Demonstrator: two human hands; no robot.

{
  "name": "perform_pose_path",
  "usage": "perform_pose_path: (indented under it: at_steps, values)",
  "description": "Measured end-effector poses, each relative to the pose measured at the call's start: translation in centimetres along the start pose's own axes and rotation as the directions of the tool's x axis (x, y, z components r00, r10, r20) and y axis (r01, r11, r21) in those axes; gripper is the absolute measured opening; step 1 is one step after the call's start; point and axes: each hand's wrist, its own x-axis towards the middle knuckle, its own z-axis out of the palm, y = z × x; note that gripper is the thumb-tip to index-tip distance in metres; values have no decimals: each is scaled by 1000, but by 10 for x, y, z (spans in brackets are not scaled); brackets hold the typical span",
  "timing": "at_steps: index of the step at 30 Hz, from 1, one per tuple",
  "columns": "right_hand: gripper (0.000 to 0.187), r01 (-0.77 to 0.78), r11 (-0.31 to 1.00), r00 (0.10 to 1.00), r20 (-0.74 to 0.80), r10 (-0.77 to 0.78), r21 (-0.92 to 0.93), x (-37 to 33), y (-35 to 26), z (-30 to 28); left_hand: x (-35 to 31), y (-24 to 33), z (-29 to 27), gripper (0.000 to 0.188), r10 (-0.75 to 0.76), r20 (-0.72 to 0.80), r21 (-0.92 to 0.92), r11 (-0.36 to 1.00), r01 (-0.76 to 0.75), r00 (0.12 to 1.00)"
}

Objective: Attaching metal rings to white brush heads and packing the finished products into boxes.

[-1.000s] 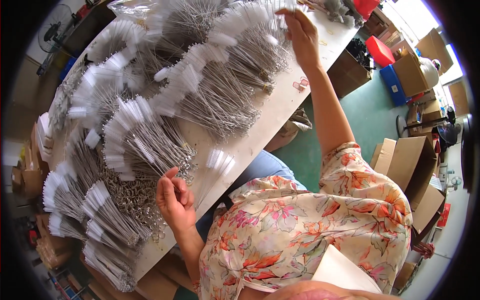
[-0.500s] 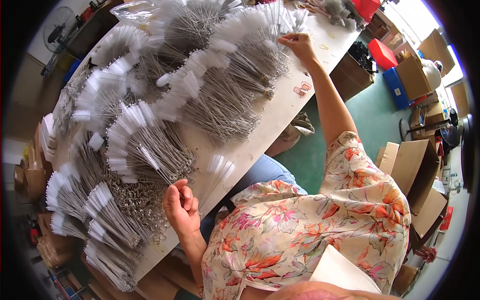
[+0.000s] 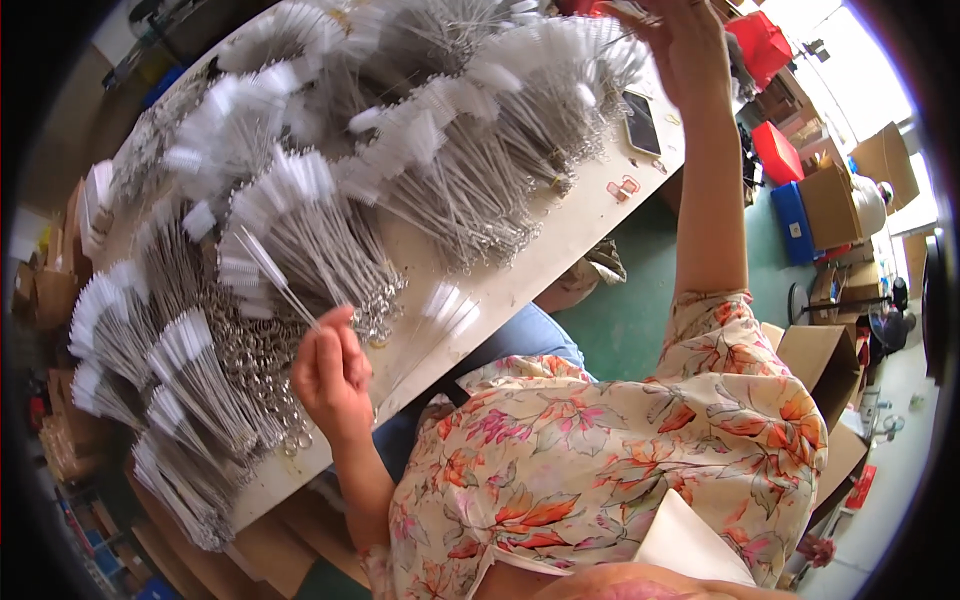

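My left hand (image 3: 333,375) pinches one thin wire brush (image 3: 268,262) with white bristles, tilted up toward the far left. Just beyond it lies a fanned bundle of similar brushes (image 3: 310,220), their wire loops facing me. My right hand (image 3: 690,50) is raised at the top edge, past the table's right end; its fingers are smeared and partly cut off. A dark-screened phone (image 3: 641,124) lies on the table nearest that hand. A few loose brushes (image 3: 445,312) rest by the near edge. Metal rings (image 3: 255,365) are heaped left of my left hand.
More brush bundles (image 3: 450,190) cover much of the white table (image 3: 500,285), with smaller stacks (image 3: 200,380) at the left. A red-and-clear small item (image 3: 623,188) lies near the right edge. Beyond stand a blue crate (image 3: 792,222), red bins (image 3: 776,152) and cardboard boxes (image 3: 828,205).
My right hand has risen up and right, away from the far brush bundle. A phone now shows near where it was. My left hand has shifted slightly left, still holding the brush.
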Motion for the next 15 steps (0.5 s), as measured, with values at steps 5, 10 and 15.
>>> perform_pose_path:
  at_steps: [5,10,15]
  values:
    - [18,-602,590,798,428,424,538,-81,25,139,28,25,45,21,292,160,386,861,-332,943]
    - [15,-747,368,659,541,522,554,-128,33,212,48,16,34,5,315,165,574,740,-351,935]
    - [32,-562,674,819,438,371,479,-131,20,232,28,31,12,6,455,-56,380,833,-402,889]
